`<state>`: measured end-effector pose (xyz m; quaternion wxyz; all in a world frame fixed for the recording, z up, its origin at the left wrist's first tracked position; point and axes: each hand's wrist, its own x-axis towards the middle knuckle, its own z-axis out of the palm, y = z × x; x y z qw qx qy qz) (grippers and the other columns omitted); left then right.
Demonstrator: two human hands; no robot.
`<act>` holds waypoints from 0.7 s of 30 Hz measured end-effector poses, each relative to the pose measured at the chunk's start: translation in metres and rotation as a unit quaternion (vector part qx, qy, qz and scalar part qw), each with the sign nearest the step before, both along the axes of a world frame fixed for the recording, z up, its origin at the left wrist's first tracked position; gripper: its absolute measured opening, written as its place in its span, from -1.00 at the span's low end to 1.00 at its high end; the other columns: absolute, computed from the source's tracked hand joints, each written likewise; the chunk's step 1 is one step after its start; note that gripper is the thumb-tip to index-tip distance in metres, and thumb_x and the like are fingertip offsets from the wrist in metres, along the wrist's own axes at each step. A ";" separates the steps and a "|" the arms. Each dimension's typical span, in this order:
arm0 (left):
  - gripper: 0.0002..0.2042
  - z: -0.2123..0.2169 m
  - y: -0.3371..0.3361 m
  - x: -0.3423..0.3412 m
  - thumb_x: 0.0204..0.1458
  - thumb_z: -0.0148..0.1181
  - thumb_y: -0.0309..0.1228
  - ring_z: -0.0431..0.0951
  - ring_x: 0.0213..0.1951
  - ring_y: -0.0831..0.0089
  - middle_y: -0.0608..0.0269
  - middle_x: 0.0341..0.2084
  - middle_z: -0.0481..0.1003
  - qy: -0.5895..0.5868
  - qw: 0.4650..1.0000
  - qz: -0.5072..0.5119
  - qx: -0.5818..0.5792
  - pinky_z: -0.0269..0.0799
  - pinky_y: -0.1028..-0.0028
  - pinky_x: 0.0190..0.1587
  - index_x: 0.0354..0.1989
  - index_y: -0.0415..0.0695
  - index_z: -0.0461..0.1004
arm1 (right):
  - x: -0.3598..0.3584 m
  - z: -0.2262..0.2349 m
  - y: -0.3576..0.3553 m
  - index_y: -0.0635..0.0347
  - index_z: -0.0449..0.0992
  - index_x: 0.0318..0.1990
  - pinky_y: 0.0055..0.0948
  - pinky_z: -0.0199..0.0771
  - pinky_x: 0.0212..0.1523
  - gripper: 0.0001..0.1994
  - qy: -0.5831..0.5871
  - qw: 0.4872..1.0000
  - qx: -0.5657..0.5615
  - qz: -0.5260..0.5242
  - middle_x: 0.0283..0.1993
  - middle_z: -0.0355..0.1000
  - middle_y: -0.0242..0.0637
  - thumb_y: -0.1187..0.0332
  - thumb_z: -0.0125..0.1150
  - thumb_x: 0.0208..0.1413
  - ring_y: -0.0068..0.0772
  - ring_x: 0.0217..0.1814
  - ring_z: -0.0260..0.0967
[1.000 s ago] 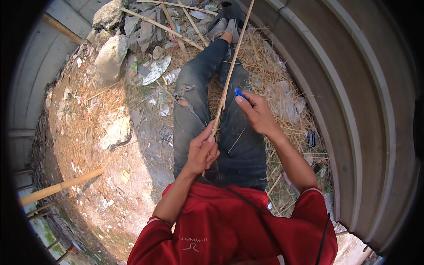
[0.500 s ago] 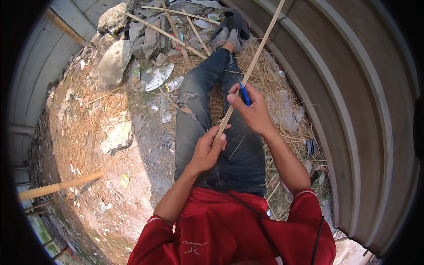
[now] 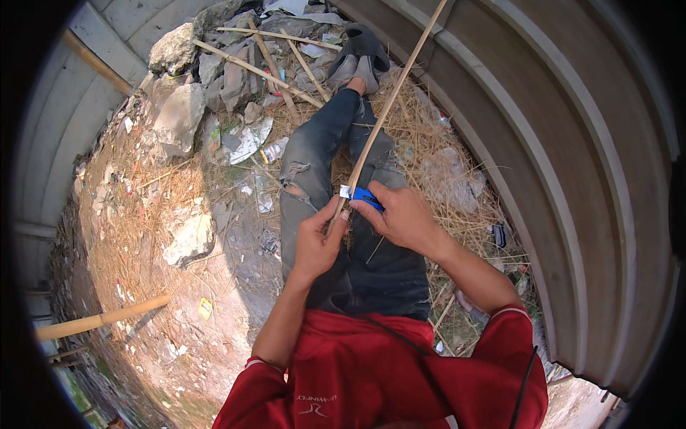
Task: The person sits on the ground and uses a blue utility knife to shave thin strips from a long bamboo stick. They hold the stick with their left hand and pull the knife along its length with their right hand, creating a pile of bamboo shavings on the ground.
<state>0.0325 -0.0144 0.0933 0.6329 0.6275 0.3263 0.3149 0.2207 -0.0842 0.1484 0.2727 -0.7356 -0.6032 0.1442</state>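
A long, thin bamboo strip (image 3: 389, 101) slants from my lap up past the far edge of the view. My left hand (image 3: 319, 239) pinches its near end between thumb and fingers. In my right hand (image 3: 407, 217) is a blue utility knife (image 3: 366, 198), gripped with the thumb along it. The knife's short, bright blade lies against the strip, just beyond my left fingertips. Both hands are close together above my thighs, over dark torn jeans (image 3: 314, 164).
Several more bamboo strips (image 3: 261, 68) lie crossed by grey rocks (image 3: 179, 118) beyond my legs. A corrugated metal wall (image 3: 543, 143) rises close on my right. Straw (image 3: 457, 222) and litter cover the ground. A bamboo pole (image 3: 107, 322) juts in from the left.
My right hand has come down the strip toward my left hand. The knife has turned, and its blade now sits across the strip near the left fingertips.
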 end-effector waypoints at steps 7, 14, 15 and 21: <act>-0.63 -0.015 -0.020 -0.027 0.32 0.21 -0.45 0.42 -0.41 0.74 0.43 -0.43 0.52 0.069 0.997 -0.031 -0.017 0.37 0.63 -0.34 0.27 -0.27 0.51 | 0.088 0.003 0.036 0.28 0.60 -0.26 0.07 0.44 -0.32 -0.49 -0.019 0.993 0.034 -0.111 -0.52 0.50 0.10 -0.08 0.12 0.37 0.26 -0.41 0.51; -0.63 -0.060 -0.037 -0.070 0.29 0.25 -0.48 0.41 -0.45 0.72 0.44 -0.47 0.49 0.063 0.994 -0.091 -0.021 0.34 0.63 -0.37 0.23 -0.31 0.53 | 0.256 0.047 0.051 0.37 0.59 -0.27 -0.03 0.45 -0.19 -0.31 -0.054 0.942 0.126 -0.306 -0.47 0.50 0.13 -0.24 -0.03 0.39 0.21 -0.32 0.49; -0.65 -0.061 -0.037 -0.073 0.28 0.26 -0.48 0.42 -0.45 0.72 0.43 -0.47 0.51 0.064 0.993 -0.093 -0.041 0.36 0.62 -0.37 0.22 -0.31 0.54 | 0.279 0.059 0.049 0.38 0.59 -0.29 -0.04 0.45 -0.18 -0.29 -0.051 0.932 0.140 -0.329 -0.46 0.50 0.12 -0.27 -0.03 0.37 0.19 -0.31 0.50; -0.64 -0.044 -0.030 -0.072 0.32 0.20 -0.48 0.37 -0.51 0.73 0.41 -0.47 0.49 0.000 0.986 -0.120 -0.117 0.24 0.66 -0.45 0.25 -0.32 0.50 | 0.345 0.118 0.019 0.38 0.53 -0.36 -0.18 0.37 -0.26 -0.25 -0.055 0.877 0.219 -0.425 -0.55 0.39 -0.13 -0.33 0.04 0.29 -0.18 -0.44 0.35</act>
